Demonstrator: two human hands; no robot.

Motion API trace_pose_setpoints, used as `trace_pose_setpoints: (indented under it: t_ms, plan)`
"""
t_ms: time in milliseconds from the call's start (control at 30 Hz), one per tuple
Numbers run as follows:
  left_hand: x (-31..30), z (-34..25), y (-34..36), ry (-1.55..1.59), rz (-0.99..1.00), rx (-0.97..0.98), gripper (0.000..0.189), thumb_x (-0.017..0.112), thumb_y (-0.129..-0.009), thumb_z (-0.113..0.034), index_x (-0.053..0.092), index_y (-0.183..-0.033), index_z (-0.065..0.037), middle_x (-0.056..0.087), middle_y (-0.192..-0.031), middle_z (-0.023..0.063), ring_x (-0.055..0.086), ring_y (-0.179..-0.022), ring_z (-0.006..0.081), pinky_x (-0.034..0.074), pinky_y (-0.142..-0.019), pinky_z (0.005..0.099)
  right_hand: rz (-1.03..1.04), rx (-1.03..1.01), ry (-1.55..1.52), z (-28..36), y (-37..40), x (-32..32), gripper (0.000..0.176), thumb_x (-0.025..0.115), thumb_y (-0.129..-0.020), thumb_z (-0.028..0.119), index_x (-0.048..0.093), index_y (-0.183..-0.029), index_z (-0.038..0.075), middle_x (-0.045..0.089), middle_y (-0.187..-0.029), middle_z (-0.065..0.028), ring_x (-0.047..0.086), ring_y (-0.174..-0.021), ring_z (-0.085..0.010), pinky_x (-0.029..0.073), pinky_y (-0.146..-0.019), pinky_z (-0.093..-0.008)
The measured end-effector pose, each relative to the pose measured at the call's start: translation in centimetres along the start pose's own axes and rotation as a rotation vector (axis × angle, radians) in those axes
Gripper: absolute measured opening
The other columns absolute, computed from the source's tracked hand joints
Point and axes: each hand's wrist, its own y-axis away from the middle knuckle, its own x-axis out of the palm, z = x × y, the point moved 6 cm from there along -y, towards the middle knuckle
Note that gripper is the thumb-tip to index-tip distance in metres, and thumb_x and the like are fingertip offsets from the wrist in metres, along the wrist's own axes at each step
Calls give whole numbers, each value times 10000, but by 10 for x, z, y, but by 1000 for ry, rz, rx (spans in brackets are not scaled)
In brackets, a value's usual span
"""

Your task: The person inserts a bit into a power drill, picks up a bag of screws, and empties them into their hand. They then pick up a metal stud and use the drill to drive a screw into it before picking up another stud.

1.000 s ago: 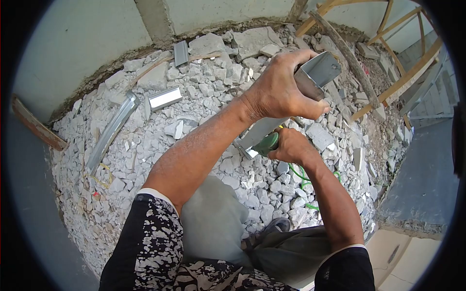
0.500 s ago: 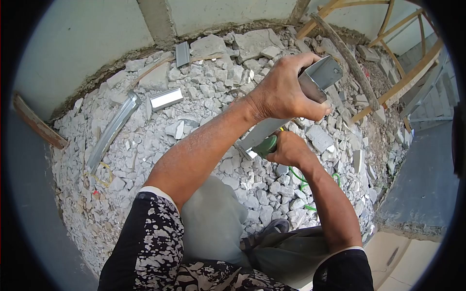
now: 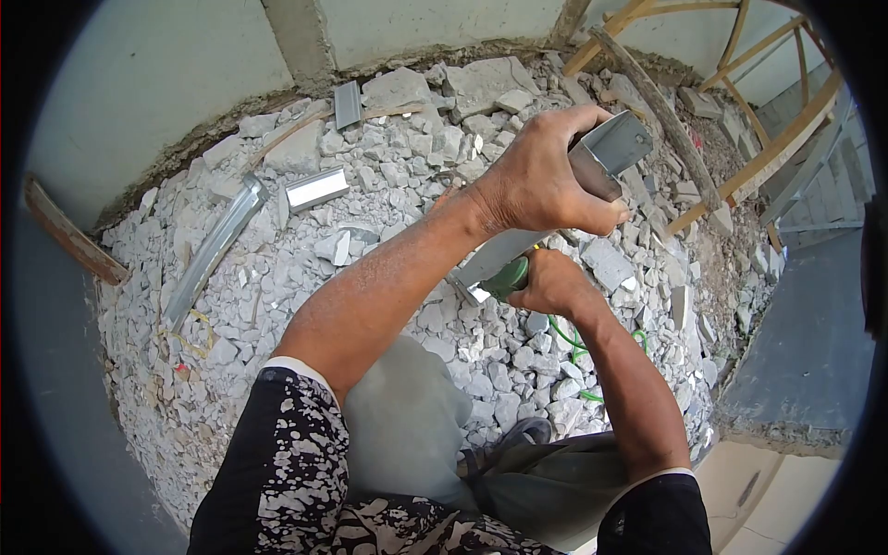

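Note:
My left hand [image 3: 546, 171] is wrapped round the upper end of a grey metal channel [image 3: 622, 143], its thumb on the near side and its fingers over the far side. The channel slopes down to the left behind my wrist, and its lower part [image 3: 499, 254] comes out beneath. Just below, my right hand [image 3: 552, 282] is closed on a green tool [image 3: 507, 279] that lies against the channel's lower part. The tool's working end is hidden, so I cannot tell its kind. A green cord [image 3: 575, 344] loops over the rubble under my right forearm.
Broken concrete rubble [image 3: 407, 157] covers the ground. Cut metal channel pieces [image 3: 317, 190] and a longer metal strip [image 3: 217, 250] lie at left. Wooden poles [image 3: 661, 116] lean at upper right. A wall [image 3: 176, 102] stands at the back; a grey slab [image 3: 795, 342] lies at right.
Almost nothing differs. My left hand and the channel have shifted very slightly, while my right hand and the green tool stay in place.

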Motion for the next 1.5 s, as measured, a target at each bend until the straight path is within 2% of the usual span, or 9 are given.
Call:
trace_pose_setpoints:
  t_ms: [333, 633, 967, 1167, 1267, 1500]
  plan:
    - [5, 3, 0, 10, -42, 68, 574, 879, -646, -271, 652, -1101, -4, 639, -836, 4, 580, -753, 112, 493, -671, 296, 5, 22, 20, 2, 2, 1, 504, 860, -707, 264, 732, -1114, -5, 766, -963, -247, 744, -940, -397, 583, -899, -451]
    - [2, -2, 4, -8, -18, 46, 518, 867, -653, -261, 644, -1043, -2, 638, -825, 7, 578, -727, 115, 491, -654, 301, -9, 12, 48, 7, 9, -3, 515, 859, -703, 273, 731, -1119, -1, 768, -961, -238, 745, -932, -395, 586, -891, -458]
    - [-6, 0, 8, -14, -48, 50, 512, 864, -650, -249, 644, -1045, -7, 635, -824, 12, 570, -740, 115, 490, -663, 305, -16, -9, 74, 5, 6, 5, 536, 861, -707, 277, 731, -1168, 36, 774, -975, -222, 750, -930, -388, 590, -890, -456]
    - [-2, 2, 7, 1, -45, 78, 527, 868, -645, -257, 641, -1045, 2, 630, -833, 24, 566, -747, 124, 493, -677, 316, 121, -65, -52, 3, 7, 8, 639, 875, -667, 282, 687, -1233, 50, 764, -1025, -201, 738, -998, -360, 578, -922, -442]
    - [0, 0, 7, -11, -44, 97, 523, 868, -648, -261, 643, -1039, 3, 629, -841, 29, 564, -750, 122, 493, -682, 316, 212, -98, -178, -8, 1, 21, 744, 904, -627, 266, 651, -1293, 54, 757, -1065, -188, 728, -1029, -333, 563, -936, -409]
    - [0, -3, 11, 16, -22, 36, 528, 864, -655, -258, 643, -1058, 2, 628, -849, 38, 571, -760, 126, 497, -696, 315, 174, 40, -369, -18, 7, 23, 809, 939, -590, 161, 636, -1324, 10, 745, -1163, -165, 699, -1086, -282, 534, -980, -362]
